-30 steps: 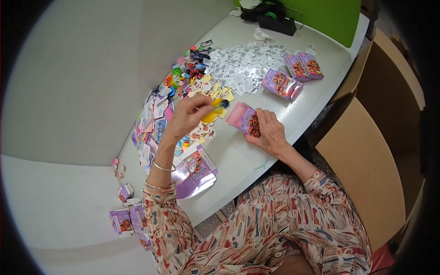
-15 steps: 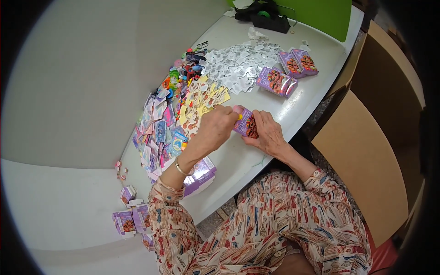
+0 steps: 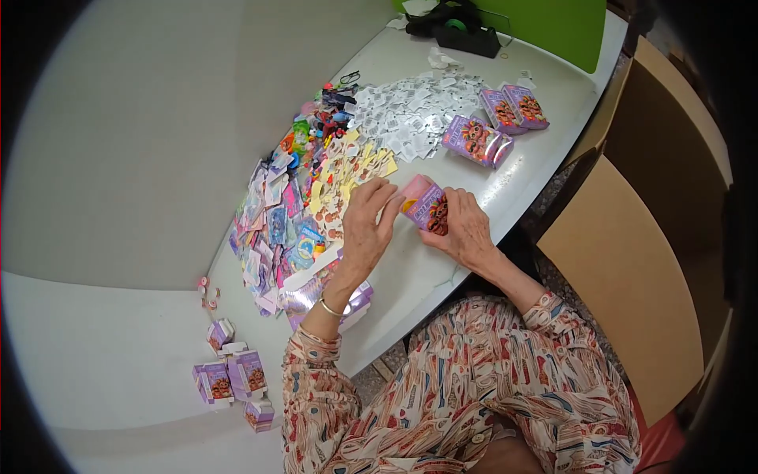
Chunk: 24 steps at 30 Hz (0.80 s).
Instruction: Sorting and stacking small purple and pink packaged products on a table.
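My right hand point(image 3: 468, 231) grips a small purple printed carton point(image 3: 434, 215) over the table, its fingers wrapped round the right side. The carton's top end is open, with its pink flap raised and something yellow showing at the mouth. Just left of that mouth is my left hand point(image 3: 366, 225), fingers loosely bent and thumb apart, with nothing visible in it. Under my left forearm lie several flat purple cartons point(image 3: 347, 304), partly hidden. Beyond my left hand spreads a pile of yellow printed cards point(image 3: 338, 186).
White paper slips point(image 3: 410, 110) are heaped at the back. Purple cartons point(image 3: 478, 141) stand at the far right, near a black tape dispenser point(image 3: 466, 38). Colourful packets point(image 3: 264, 225) and small toys point(image 3: 316, 122) line the left. More cartons point(image 3: 246, 371) lie lower left; a large cardboard box point(image 3: 632, 261) stands right.
My left hand has drawn back left from the carton's mouth and its fingers have loosened. The carton has tilted slightly, its pink flap showing more. My right hand keeps its hold.
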Each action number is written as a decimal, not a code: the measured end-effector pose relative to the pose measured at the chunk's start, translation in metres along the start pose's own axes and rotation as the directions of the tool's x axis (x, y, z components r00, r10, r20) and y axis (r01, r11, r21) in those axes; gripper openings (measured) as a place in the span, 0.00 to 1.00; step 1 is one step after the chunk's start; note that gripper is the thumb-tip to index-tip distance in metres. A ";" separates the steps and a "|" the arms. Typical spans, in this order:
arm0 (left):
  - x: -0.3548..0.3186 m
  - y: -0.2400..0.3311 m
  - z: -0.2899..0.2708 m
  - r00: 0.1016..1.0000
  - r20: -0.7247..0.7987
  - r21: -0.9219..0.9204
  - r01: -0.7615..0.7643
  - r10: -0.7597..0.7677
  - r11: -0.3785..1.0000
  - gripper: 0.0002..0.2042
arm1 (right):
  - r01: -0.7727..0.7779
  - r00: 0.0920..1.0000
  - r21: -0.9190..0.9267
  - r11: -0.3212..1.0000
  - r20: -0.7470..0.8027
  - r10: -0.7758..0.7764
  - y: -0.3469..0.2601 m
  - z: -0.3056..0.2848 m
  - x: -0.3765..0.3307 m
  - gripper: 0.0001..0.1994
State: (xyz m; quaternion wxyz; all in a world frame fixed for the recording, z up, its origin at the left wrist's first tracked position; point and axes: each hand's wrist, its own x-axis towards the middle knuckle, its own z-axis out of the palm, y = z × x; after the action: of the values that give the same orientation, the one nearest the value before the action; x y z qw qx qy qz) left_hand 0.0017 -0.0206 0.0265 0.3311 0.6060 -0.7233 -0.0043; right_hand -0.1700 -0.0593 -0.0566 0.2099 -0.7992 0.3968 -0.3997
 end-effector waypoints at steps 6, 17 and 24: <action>-0.005 0.006 0.014 1.000 0.008 -0.035 0.027 -0.027 0.999 0.09 | -0.070 0.996 0.020 0.997 0.059 0.069 0.001 0.002 -0.003 0.38; -0.020 0.005 0.028 0.989 0.064 -0.118 0.140 -0.133 0.983 0.11 | 0.030 0.996 0.012 0.999 0.078 -0.031 0.000 0.000 0.005 0.50; -0.047 0.008 0.030 0.834 0.172 -0.675 0.487 -0.524 0.554 0.17 | 0.049 0.988 0.022 0.999 0.144 -0.051 0.005 -0.006 0.007 0.47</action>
State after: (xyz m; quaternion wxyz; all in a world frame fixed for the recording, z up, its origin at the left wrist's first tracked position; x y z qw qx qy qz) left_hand -0.0179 0.0112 -0.0163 0.5357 0.6172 -0.4536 -0.3555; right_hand -0.1750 -0.0680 -0.0533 0.2355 -0.8338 0.3566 -0.3494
